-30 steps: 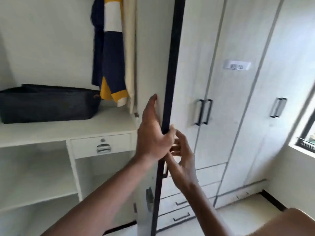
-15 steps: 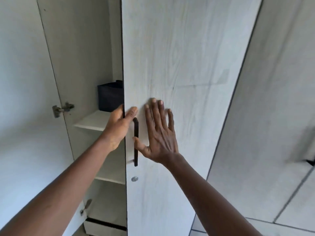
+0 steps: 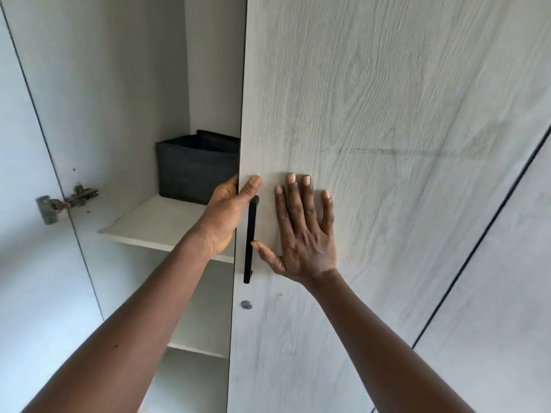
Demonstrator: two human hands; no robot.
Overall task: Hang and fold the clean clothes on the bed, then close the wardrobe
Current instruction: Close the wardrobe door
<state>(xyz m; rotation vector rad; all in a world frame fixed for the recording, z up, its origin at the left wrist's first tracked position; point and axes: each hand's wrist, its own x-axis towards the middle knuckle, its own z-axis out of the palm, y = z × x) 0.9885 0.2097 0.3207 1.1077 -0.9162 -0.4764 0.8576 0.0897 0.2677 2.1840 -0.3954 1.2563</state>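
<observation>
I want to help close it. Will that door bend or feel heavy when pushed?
Probably stiff: the door looks like a flat board under the right hand. Likely swings easily, on a hinge like the one at left.

The flat laminate wardrobe door (image 3: 387, 114) is pale whitish grey with a fine, wavy wood-grain pattern and a thin dark edge. Its slim straight bar handle (image 3: 250, 239) is matt black, and the small round metal lock (image 3: 246, 304) below is silver. Inside, the square fabric storage box (image 3: 193, 168) is plain dark charcoal. The flat board shelf (image 3: 158, 222) under it is off-white, and the metal cup hinge (image 3: 65, 201) is dull silver.
</observation>
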